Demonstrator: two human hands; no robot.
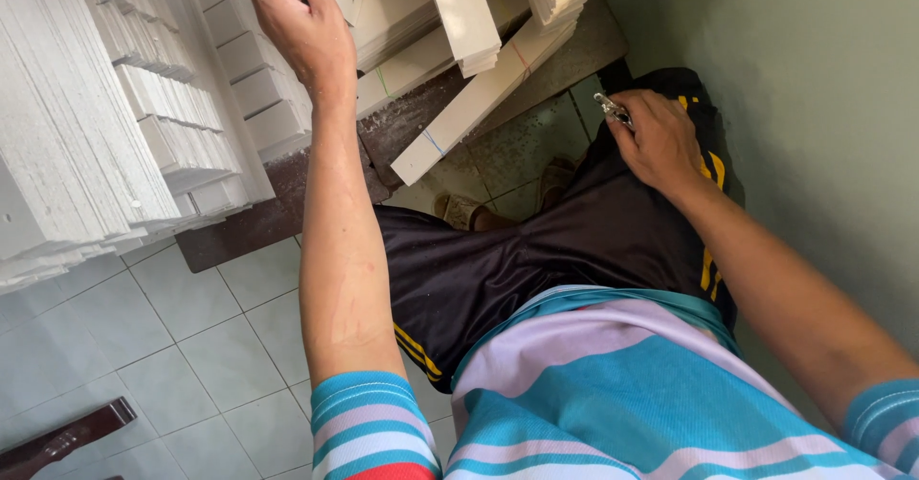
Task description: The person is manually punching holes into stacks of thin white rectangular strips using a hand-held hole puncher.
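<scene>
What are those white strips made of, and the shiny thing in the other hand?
The white strips look like painted or primed wood: flat, matte, square-cut ends, stacked in bundles. The small tool in the right hand looks like bare metal; it glints. The left hand touches the strips.

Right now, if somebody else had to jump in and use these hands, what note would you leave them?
Left hand: stretched up to the stacks of white wooden strips, its grip on one strip at the top edge of the view; the fingertips are cut off there.
Right hand: down at the lap, closed around a small metal tool whose tip pokes out; its kind cannot be told.
Things: many more white strips are stacked at the left, all resting on a dark wooden bench.
Done: tool in hand, strip reached.
Left: the strip is not yet pulled off the stack.
</scene>
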